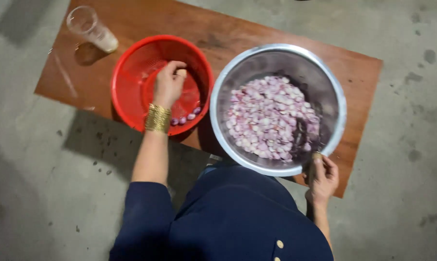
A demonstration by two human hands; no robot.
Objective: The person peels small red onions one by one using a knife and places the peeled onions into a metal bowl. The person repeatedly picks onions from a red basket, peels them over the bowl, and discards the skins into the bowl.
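Observation:
My left hand (168, 84), with gold bangles at the wrist, reaches into a red plastic basket (126, 72) and its fingers close on a small pale peeled shallot (181, 73). A few purple shallots (185, 118) lie at the basket's near side. My right hand (322, 178) sits at the near rim of a large steel bowl (334, 92) and grips a knife handle, whose dark blade (301, 137) reaches into the bowl. The bowl holds a heap of cut pink-white shallot pieces (271, 116).
Basket and bowl rest on a low brown wooden board (213, 24) over a grey concrete floor. A clear glass (90, 28) with a pale residue lies at the board's far left corner. My dark blue clothing fills the bottom of the view.

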